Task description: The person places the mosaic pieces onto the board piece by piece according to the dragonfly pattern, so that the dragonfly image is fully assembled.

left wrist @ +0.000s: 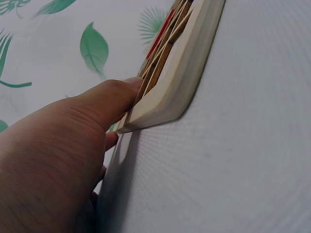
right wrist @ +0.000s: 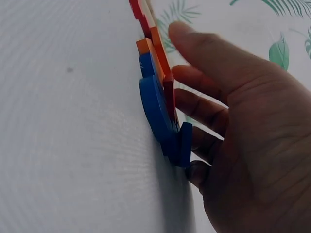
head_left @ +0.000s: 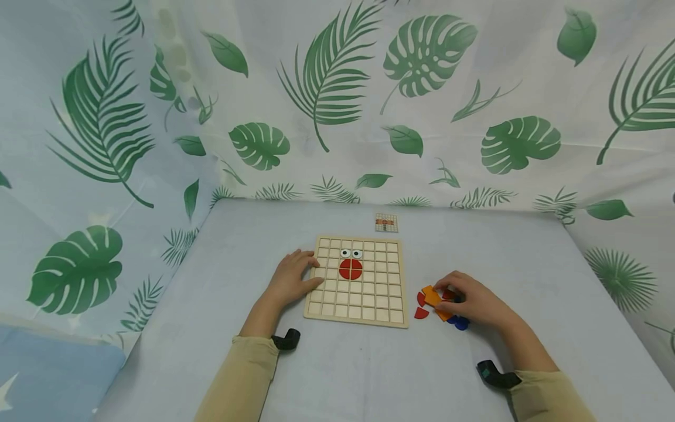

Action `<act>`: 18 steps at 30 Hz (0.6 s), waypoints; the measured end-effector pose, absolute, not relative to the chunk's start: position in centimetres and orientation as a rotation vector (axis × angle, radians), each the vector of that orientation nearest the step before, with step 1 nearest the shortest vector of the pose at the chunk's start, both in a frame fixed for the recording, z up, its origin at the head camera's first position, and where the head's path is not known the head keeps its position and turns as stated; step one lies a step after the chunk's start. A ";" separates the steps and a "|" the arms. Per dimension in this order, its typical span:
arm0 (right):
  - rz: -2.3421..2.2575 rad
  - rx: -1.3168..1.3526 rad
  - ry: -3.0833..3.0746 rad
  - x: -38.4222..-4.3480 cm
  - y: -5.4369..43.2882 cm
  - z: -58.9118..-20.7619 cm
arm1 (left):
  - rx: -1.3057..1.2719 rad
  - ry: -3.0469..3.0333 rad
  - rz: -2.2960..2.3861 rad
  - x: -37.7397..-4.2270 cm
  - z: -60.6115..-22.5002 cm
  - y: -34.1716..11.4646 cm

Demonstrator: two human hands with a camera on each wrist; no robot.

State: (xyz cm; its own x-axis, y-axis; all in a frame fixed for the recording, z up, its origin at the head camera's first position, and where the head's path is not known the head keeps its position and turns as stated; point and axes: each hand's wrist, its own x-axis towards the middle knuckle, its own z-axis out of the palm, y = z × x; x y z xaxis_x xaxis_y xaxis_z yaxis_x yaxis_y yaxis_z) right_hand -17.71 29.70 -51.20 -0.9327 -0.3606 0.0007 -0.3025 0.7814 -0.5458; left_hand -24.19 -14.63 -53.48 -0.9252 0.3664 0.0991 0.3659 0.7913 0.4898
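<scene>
A wooden grid board (head_left: 328,309) lies flat with two round eye pieces (head_left: 351,254) above a red circle of quarter pieces (head_left: 345,274). My left hand (head_left: 289,280) rests at its left edge. In the left wrist view the thumb (left wrist: 114,97) lies on the board's rim (left wrist: 170,92). My right hand (head_left: 474,299) is over a small pile to the board's right, its fingers spread. This pile has orange pieces (head_left: 431,296), red quarter pieces (head_left: 421,313) and blue pieces (head_left: 461,323). In the right wrist view, fingertips are at the pile beside a red piece (right wrist: 169,94) and a blue piece (right wrist: 185,145).
Behind the board lies a small picture card (head_left: 387,223) showing a grid with orange shapes. A pale cloth covers the table (head_left: 358,369). Leaf-printed curtains (head_left: 348,158) hang at the back and along both sides.
</scene>
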 end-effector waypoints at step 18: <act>-0.776 -0.601 2.924 -18.0 29.1 -51.9 | 0.606 2.965 0.805 -24.2 -53.6 -14.7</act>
